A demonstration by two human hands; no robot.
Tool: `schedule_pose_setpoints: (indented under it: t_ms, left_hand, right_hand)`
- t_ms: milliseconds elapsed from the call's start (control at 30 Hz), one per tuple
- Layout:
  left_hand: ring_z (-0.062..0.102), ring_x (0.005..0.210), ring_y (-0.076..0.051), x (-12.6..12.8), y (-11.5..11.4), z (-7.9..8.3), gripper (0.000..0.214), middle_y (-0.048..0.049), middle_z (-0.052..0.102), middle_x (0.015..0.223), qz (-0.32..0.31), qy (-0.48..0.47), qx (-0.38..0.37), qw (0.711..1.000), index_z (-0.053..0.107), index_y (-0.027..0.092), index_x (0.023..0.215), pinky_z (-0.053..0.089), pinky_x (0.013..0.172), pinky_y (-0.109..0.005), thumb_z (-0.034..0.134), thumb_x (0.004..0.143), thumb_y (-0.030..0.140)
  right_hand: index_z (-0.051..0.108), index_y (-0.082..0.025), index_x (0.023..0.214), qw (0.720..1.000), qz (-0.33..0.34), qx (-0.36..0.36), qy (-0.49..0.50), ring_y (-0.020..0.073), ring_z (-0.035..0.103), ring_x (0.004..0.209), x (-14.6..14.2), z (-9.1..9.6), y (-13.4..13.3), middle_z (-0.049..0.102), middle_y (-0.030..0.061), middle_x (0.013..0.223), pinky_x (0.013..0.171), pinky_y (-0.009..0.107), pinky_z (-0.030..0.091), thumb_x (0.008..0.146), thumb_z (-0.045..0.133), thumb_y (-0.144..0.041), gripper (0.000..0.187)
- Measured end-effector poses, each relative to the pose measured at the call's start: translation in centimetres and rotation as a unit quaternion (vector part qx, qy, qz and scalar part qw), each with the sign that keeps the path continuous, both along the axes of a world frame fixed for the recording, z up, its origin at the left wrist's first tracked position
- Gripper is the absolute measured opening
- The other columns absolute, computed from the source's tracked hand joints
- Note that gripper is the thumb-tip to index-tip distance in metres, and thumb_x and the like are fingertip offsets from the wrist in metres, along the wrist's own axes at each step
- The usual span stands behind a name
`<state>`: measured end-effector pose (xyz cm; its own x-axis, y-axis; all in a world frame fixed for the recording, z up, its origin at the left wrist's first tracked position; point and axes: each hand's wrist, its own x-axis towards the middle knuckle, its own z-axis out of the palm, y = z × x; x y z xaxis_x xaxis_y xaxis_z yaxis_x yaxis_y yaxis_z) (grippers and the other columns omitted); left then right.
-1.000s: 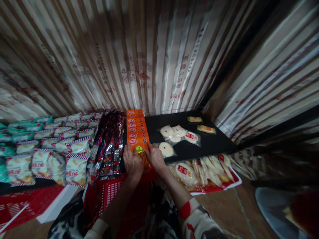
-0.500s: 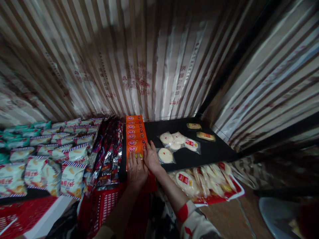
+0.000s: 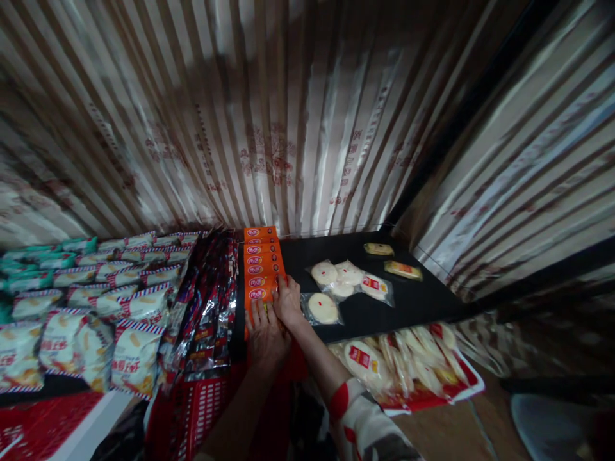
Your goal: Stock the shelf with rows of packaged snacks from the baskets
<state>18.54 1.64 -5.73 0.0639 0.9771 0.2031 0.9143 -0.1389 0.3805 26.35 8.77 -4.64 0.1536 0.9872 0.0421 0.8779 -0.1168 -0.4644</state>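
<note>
A column of orange packets (image 3: pixel 260 261), overlapping like steps, runs back across the black shelf top. My left hand (image 3: pixel 265 333) lies palm down at its near end, fingers stretched over the closest packet and partly covering it. Against the right edge of the same packets rests my right hand (image 3: pixel 289 302), its fingers extended; its thumb is hard to make out. The two hands touch or nearly touch at the wrists. Just right of my right hand lies a round white flatbread in a clear wrapper (image 3: pixel 323 308).
Dark shiny packets (image 3: pixel 204 320) stand left of the orange column, with white snack bags (image 3: pixel 134 358) and green bags (image 3: pixel 31 278) beyond. More wrapped flatbreads (image 3: pixel 346 275) and two small yellow packs (image 3: pixel 403 270) lie right. A red-and-white tray (image 3: pixel 473 384) and red basket (image 3: pixel 204 410) sit in front.
The view has shifted slightly, so the shelf goods appear a little lower. Both hands stay at the near end of the orange packets, with only slight movement of the fingers.
</note>
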Motion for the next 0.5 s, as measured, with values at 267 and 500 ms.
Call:
schedule_pose_setpoints:
  t_ms: [267,500]
  left_hand:
    - [0.023,0.134,-0.036,-0.1,0.5,-0.1,0.064,-0.0268,0.035,0.139,0.003,0.004,0.002,1.0,0.043,0.0,0.129,0.015,0.109,-0.055,0.05,0.075,0.032]
    - [0.023,0.134,-0.037,-0.2,0.3,0.3,0.065,-0.0267,0.035,0.139,-0.005,-0.015,0.01,1.0,0.044,0.001,0.129,0.012,0.109,-0.055,0.048,0.079,0.043]
  right_hand:
    - [0.041,-0.015,0.134,1.0,0.0,-0.023,-0.011,0.0308,0.038,0.119,-0.3,0.7,0.1,0.034,0.0168,0.14,0.092,0.04,0.037,0.084,0.044,-0.03,0.052]
    - [0.036,-0.015,0.138,0.999,0.035,0.021,-0.02,0.029,0.03,0.13,0.3,1.1,0.9,0.026,0.0165,0.146,0.099,0.04,0.033,0.087,0.04,-0.026,0.052]
